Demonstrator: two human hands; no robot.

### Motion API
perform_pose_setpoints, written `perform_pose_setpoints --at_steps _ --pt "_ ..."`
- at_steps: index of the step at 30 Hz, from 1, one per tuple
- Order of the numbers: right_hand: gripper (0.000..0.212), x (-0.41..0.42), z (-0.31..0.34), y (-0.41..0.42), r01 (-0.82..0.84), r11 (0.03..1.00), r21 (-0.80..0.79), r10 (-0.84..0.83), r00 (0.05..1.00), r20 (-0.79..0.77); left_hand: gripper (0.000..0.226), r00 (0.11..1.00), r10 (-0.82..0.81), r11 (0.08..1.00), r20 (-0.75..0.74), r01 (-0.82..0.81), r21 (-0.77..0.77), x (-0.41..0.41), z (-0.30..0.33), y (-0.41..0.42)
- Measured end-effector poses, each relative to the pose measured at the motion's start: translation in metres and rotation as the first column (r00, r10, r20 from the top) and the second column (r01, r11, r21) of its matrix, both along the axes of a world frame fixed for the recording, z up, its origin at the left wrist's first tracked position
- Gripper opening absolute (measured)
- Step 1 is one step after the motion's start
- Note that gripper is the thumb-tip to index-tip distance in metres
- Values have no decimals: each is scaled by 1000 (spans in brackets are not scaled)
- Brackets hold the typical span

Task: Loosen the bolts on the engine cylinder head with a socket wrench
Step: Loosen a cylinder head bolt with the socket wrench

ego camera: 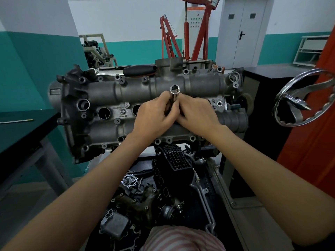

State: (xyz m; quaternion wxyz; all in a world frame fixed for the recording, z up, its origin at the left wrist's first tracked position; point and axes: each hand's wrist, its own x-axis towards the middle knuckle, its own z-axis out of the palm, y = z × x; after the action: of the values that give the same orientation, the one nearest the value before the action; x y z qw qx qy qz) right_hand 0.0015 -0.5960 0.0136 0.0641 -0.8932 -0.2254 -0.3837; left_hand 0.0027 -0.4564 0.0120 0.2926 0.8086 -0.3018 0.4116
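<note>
Both of your hands meet in the middle, over the big grey metal engine cylinder head point(145, 98). Your left hand point(155, 116) and your right hand point(197, 115) are both curled around a long shiny metal socket point(173, 95), pinching it between your fingers. The socket stands almost straight up, tipped a little away from you, and its open round mouth points up at you. Its low end is hidden between your fingers, so you cannot tell if it sits on a bolt or in a hole. The wrench with the black handle and shiny silver bar point(125, 72) is not in your hands. It lies flat along the far edge of the cylinder head, up and to the left of your grip, with its long side running left to right and its black handle end closer to you. Your left hand is a bit nearer to it, so that hand looks like the easy one to reach over with. Small bolts point(122, 111) and round holes sit along the head, just left of your hands. To the right, well apart, is a shiny round metal wheel point(304, 98).
</note>
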Motion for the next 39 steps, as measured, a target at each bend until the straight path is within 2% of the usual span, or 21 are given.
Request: perform_pose_setpoints --at_steps 3,7,16,21,24,27,31,36,39 --pt "31 -1 1 -1 -11 1000 7 11 1000 -19 43 1000 3 1000 1 -3 -1 -1 -1 -1" --pt "27 -4 1 -1 17 1000 -5 -17 1000 0 27 1000 6 1000 22 -5 -9 -2 0 -1" --pt "27 -5 2 1 26 999 -43 -25 999 21 46 999 -41 998 18 42 -47 2 -1 0" --pt "37 -3 1 1 11 1000 -29 -11 1000 12 37 1000 -14 999 14 15 -48 1 -1 0" --pt "35 -2 1 1 -4 1000 -5 4 1000 -5 33 1000 -10 999 5 10 -36 0 0 -1" --pt "35 -2 2 0 -2 1000 14 2 1000 -25 34 1000 -12 1000 3 12 -5 1 -1 1" --pt "31 -2 2 -1 20 1000 -11 -20 999 -26 48 999 -38 999 8 38 -18 2 -1 1" --pt "31 -3 2 0 28 998 -51 -28 1000 -10 43 999 -42 999 22 42 -12 -1 0 0" --pt "31 -3 2 0 -3 1000 -3 3 1000 -24 43 1000 -24 1000 -9 24 -18 -1 0 -1"
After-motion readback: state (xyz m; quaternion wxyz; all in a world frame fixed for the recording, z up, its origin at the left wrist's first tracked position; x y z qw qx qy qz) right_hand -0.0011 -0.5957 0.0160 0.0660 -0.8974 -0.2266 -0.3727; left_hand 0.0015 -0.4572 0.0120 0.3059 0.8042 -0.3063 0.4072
